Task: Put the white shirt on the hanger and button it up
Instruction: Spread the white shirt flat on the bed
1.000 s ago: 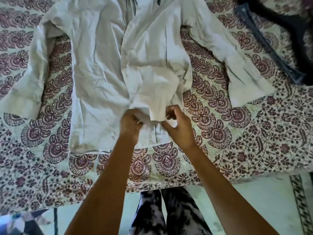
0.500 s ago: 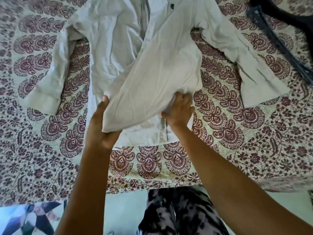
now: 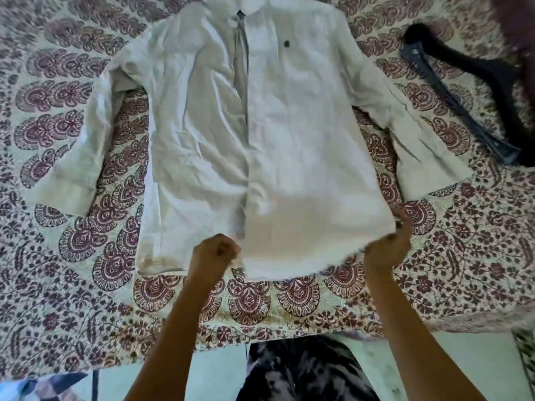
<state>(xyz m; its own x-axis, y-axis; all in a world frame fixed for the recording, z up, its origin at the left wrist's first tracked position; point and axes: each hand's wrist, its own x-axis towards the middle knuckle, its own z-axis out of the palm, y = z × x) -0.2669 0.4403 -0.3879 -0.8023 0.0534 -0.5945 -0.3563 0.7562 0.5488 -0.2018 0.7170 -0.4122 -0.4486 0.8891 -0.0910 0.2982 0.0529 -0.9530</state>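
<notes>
My left hand (image 3: 215, 253) is curled in a fist at the bottom hem, right where the two front edges meet; my right hand (image 3: 388, 244) pinches the hem at the shirt's right bottom corner — I can't see those fingertips well, they are blurry. The white shirt (image 3: 289, 146) lies flat on the patterned bedsheet (image 3: 72, 299), front side up, stretching straight away from my hands, collar at the far end; its front looks open near the top. The black hanger (image 3: 463, 91) lies far off to the right, apart from the shirt — my right hand is nearer to it. A small dark logo (image 3: 286, 44) sits on the chest; I can't read it.
</notes>
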